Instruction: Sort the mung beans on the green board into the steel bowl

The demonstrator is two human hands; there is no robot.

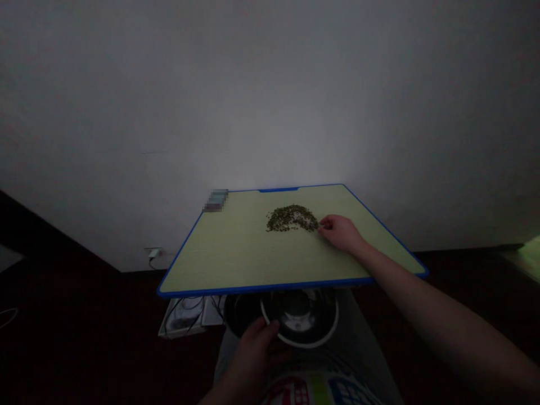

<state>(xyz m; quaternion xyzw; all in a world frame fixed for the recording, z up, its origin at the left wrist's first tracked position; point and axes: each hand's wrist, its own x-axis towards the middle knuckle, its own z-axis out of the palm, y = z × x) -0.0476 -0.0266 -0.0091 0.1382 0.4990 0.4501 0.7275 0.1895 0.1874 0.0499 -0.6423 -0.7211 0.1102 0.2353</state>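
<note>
A pale green table top (pixel 236 253) with a blue rim carries a curved heap of small dark green beans (pixel 291 218) near its far middle. My right hand (pixel 340 232) rests on the table at the heap's right end, fingers pinched together at the beans. My left hand (pixel 257 351) is below the table's front edge, fingers curled on the white rim of a metal bowl (pixel 301 323) that sits in my lap.
A blurred small object (pixel 216 200) lies at the table's far left corner. A white box with cables (pixel 185 318) sits on the dark floor under the table. A plug and cable (pixel 152 254) are at the wall. The white wall stands close behind.
</note>
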